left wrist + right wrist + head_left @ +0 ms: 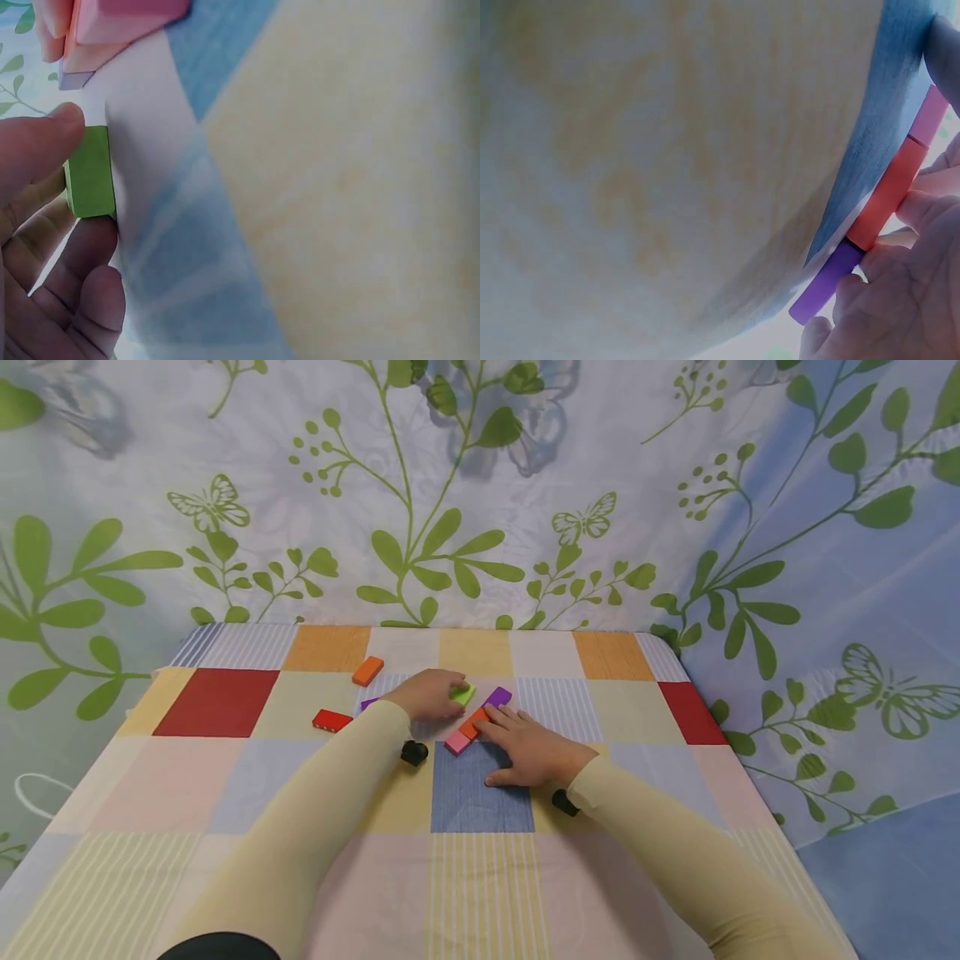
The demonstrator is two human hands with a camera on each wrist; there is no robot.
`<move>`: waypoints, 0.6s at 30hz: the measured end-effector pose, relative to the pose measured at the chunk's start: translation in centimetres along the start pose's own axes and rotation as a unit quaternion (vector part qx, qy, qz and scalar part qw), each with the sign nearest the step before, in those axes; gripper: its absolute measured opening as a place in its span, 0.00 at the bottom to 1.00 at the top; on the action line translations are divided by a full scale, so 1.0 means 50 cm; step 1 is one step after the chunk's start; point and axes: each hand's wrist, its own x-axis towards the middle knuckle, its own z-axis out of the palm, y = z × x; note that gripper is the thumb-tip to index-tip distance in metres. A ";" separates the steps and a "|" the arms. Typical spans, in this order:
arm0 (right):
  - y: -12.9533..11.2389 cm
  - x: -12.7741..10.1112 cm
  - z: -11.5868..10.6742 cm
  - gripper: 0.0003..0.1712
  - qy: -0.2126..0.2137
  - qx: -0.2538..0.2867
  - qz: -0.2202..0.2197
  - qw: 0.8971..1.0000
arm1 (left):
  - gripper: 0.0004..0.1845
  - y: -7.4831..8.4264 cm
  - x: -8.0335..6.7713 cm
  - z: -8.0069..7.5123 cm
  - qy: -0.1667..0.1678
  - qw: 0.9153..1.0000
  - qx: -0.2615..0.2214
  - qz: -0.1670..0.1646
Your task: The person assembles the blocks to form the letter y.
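Observation:
My left hand pinches a green rectangular block between thumb and fingers, just left of a row of blocks on the patchwork cloth. That row lies end to end on a slant: a pink block nearest me, an orange-red block in the middle and a purple block at the far end. Along the row's right side, my right hand touches the blocks with extended fingers, its thumb spread towards me. In the right wrist view its fingertips meet the orange-red block and the purple block.
An orange block lies farther back on the left. Nearer, a red block with white dots along its side rests left of my left forearm. Another purple block is partly hidden behind that hand. A leaf-patterned curtain hangs behind the table.

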 end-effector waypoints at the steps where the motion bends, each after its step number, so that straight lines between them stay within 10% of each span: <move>1: 0.001 0.000 0.001 0.57 0.001 -0.002 0.001 1.000 | 0.29 -0.002 -0.002 -0.001 -0.001 1.000 0.000 -0.003; 18: -0.003 0.000 -0.003 0.57 -0.004 0.003 0.010 1.000 | 0.30 -0.034 -0.037 -0.017 -0.001 0.999 -0.037 -0.017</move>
